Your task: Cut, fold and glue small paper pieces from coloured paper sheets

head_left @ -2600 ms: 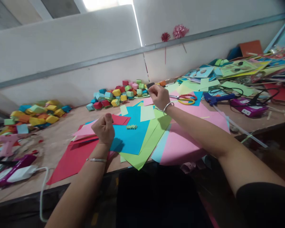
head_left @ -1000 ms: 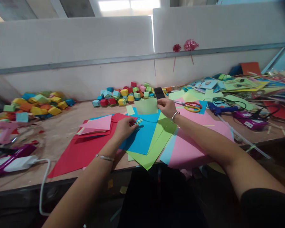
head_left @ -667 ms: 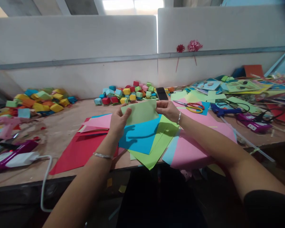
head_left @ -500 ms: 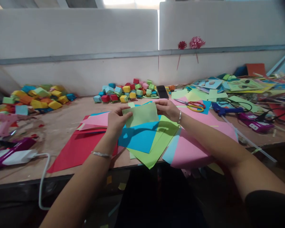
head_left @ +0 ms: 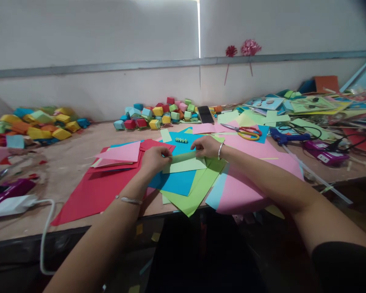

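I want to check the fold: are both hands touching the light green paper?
Touching. The head view shows the left hand and the right hand pinching the far edge of the light green paper at its two ends.

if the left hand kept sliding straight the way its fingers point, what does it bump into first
Likely the right hand: the left hand points rightward along the light green sheet both pinch, though depth is hard to judge.
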Available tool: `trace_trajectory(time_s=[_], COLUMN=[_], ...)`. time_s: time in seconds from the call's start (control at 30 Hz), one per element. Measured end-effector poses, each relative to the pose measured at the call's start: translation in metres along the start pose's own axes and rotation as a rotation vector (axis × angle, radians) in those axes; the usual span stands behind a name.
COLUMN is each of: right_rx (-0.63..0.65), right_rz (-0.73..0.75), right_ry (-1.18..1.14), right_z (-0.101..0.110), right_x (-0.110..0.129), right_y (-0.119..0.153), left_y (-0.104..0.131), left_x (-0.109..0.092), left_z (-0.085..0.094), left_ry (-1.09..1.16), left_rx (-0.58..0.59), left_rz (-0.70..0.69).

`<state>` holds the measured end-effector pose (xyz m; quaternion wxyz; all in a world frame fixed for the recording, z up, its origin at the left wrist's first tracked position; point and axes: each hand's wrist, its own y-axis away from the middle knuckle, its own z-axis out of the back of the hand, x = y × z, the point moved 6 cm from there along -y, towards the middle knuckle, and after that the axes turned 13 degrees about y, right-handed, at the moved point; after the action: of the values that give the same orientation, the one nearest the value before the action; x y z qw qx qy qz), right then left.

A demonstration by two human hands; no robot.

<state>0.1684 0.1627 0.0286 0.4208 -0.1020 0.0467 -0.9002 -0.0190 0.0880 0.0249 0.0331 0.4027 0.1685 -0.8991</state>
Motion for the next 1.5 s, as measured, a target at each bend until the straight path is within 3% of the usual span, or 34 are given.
trace_trajectory(time_s=[0.43,0.73,1.2,1.5], right_rx=[0.035,0.127,0.233,0.305], right_rz=[0.188,0.328,0.321,0.271], right_ry=[0.403,0.540,0.662,0.707], right_z=[0.002,0.003,0.009,0.007], right_x=[0.014,0.024,0.032,0.043], right_y=[0.003,0.004,0.014,0.018], left_y=[0.005,0.003,0.015,0.026], left_x=[-0.011,-0.007,-0.031,-0.049], left_z=[-0.019,-0.021,-0.024,-0.031], left_ry=[-0.194,-0.286,-0.482,-0.662], left_rx=[0.148,0.147,0.138,0.140], left_rz=[-0.220,-0.219,-0.334,-0.321])
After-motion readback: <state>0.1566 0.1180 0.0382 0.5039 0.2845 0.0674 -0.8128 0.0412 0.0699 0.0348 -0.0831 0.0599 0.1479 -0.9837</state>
